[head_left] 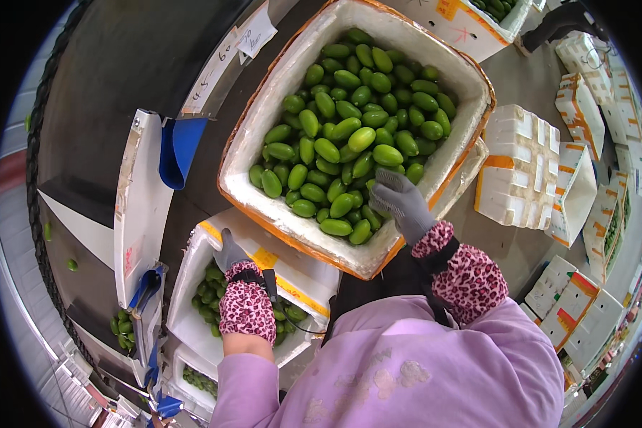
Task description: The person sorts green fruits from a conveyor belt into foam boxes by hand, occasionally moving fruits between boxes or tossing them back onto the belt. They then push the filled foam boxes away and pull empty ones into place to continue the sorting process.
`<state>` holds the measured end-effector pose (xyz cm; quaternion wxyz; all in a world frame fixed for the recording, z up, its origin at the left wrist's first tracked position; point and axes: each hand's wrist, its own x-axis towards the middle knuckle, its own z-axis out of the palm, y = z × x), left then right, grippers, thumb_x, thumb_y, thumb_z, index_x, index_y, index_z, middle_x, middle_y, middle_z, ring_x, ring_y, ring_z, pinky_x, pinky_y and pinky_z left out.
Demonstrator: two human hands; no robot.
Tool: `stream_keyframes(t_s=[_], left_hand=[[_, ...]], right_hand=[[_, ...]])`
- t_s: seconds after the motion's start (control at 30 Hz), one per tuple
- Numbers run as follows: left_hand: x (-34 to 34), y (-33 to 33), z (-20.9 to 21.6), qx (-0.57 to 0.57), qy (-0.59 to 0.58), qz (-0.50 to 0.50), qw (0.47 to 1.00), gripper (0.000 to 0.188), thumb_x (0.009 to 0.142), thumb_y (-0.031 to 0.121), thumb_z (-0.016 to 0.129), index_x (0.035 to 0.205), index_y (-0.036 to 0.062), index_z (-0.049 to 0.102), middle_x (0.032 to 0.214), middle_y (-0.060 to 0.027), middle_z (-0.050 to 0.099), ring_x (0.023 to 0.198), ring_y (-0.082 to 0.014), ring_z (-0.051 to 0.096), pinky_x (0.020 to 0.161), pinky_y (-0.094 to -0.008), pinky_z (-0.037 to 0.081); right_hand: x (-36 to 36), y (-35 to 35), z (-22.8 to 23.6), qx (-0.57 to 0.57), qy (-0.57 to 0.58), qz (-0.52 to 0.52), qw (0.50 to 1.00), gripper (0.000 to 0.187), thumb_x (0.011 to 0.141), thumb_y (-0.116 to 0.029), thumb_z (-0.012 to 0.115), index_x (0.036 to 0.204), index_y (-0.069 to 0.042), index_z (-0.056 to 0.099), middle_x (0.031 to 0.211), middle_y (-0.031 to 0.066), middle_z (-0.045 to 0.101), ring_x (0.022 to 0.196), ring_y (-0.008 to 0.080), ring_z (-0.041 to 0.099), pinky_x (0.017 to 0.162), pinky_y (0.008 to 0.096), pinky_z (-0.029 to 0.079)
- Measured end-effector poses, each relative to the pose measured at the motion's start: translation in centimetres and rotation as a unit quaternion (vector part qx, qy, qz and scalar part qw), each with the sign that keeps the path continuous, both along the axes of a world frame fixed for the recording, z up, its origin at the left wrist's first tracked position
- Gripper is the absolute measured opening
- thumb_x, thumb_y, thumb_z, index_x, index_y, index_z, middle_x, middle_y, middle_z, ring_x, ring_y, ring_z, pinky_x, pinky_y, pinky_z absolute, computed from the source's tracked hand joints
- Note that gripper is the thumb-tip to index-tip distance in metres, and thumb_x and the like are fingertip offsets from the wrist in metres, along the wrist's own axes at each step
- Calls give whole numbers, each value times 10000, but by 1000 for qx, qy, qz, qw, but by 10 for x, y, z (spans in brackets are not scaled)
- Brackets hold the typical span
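My right hand [401, 202], in a grey glove, reaches over the near right side of a large white foam box [246, 167] filled with green oval fruits [326, 150]. Its fingers are stretched out against the fruits, and no fruit shows in its grip. Lower left, my left hand [228, 251], also gloved in grey, is at the inner wall of a second foam box [185, 307]. One digit points up along that wall; the other fingers are partly hidden. Smaller, darker green fruits [210, 292] lie in this box, partly covered by my left forearm.
A dark conveyor belt [85, 143] curves along the left, carrying a few loose fruits. Beside it stand a white divider [143, 200] and a blue flap [182, 151]. Stacked foam boxes [521, 167] line the right side. Another filled box [456, 28] sits beyond the large one.
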<state>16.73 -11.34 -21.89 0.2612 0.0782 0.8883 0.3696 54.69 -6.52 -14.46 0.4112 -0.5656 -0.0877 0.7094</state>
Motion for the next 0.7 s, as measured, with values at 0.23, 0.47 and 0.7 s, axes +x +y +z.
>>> stream_keyframes(t_s=[0.23, 0.47, 0.7], left_hand=[[9, 4, 0, 34, 21, -3, 999, 565, 878, 334, 689, 1192, -128, 605, 1100, -221, 688, 917, -309, 661, 854, -395, 513], [7, 3, 1, 13, 26, -30, 999, 562, 890, 343, 688, 1187, -127, 604, 1093, -231, 691, 911, -306, 667, 843, -396, 520], [15, 10, 14, -59, 51, -9, 997, 624, 887, 396, 698, 1212, -125, 591, 1097, -239, 688, 933, -324, 675, 834, -395, 542]], right_hand=[[-8, 88, -41, 138, -449, 226, 853, 697, 831, -253, 736, 1398, 36, 451, 1377, 205, 510, 1220, 307, 565, 1022, 387, 478], [-28, 107, -34, 102, -647, 434, 618, 586, 793, -365, 752, 1276, -99, 555, 1298, 151, 582, 1170, 322, 582, 957, 400, 512], [46, 22, 9, 101, -259, 62, 959, 556, 832, -132, 765, 1316, -25, 511, 1091, 112, 634, 912, 151, 643, 758, 269, 569]])
